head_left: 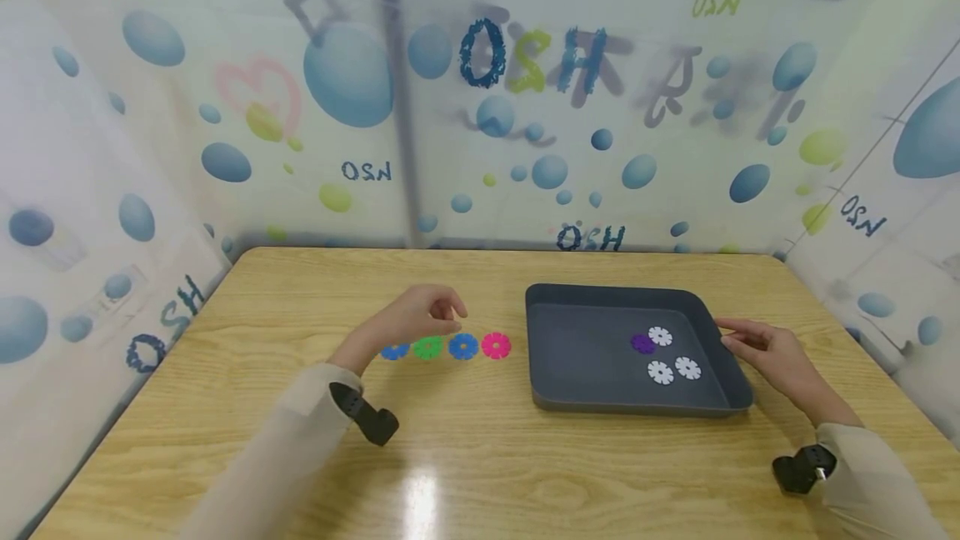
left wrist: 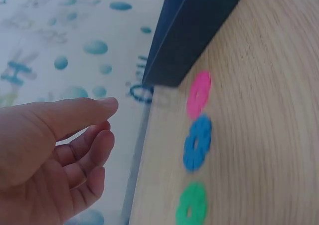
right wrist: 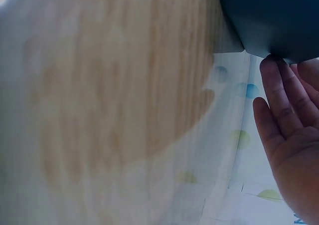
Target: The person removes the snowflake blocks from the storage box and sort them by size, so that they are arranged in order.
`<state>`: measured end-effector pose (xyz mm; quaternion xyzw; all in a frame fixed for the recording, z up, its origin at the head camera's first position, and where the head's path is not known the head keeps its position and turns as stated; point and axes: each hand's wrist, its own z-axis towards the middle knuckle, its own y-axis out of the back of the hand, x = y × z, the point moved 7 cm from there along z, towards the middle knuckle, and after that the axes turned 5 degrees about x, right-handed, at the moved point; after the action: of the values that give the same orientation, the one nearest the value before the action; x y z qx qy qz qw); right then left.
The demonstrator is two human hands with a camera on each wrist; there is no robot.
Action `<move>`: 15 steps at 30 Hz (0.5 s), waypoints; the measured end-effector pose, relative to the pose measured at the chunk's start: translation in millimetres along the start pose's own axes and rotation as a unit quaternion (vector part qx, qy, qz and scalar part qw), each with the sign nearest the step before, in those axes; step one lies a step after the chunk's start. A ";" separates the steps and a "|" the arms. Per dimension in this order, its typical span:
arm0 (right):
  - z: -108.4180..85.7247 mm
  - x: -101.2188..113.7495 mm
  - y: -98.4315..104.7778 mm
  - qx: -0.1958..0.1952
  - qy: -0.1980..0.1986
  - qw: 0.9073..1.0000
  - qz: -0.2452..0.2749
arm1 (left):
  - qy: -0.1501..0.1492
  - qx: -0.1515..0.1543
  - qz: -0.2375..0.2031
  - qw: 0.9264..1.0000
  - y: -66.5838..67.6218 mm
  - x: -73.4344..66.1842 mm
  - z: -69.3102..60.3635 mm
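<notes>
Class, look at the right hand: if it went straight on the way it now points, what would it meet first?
The dark tray. The right hand points at its right side, and the fingers seem to be against it already, though exact contact is hard to judge.

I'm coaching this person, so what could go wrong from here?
The left hand hovers by the row of discs, so lowering it might knock one out of line. The right hand touches the tray's right side; a push could slide it into the pink disc just beyond its left edge.
</notes>
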<state>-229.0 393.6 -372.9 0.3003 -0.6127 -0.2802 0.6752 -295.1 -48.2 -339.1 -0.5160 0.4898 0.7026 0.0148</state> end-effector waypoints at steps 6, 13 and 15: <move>0.0 -0.2 0.3 0.000 -0.002 1.000 -0.003 | -0.032 0.026 -0.017 0.999 -28.1 -24.9 31.0; 1.2 -1.8 -0.2 -0.002 0.002 1.000 -0.007 | -0.055 0.059 0.003 0.997 -58.1 -44.8 63.9; 1.3 -2.1 -0.2 -0.002 0.002 1.000 -0.009 | -0.051 0.073 0.009 0.996 -64.8 -49.4 72.4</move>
<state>-230.6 395.0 -374.3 0.3047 -0.6081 -0.2866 0.6747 -289.3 60.4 -347.1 -0.4722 0.5432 0.6905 0.0711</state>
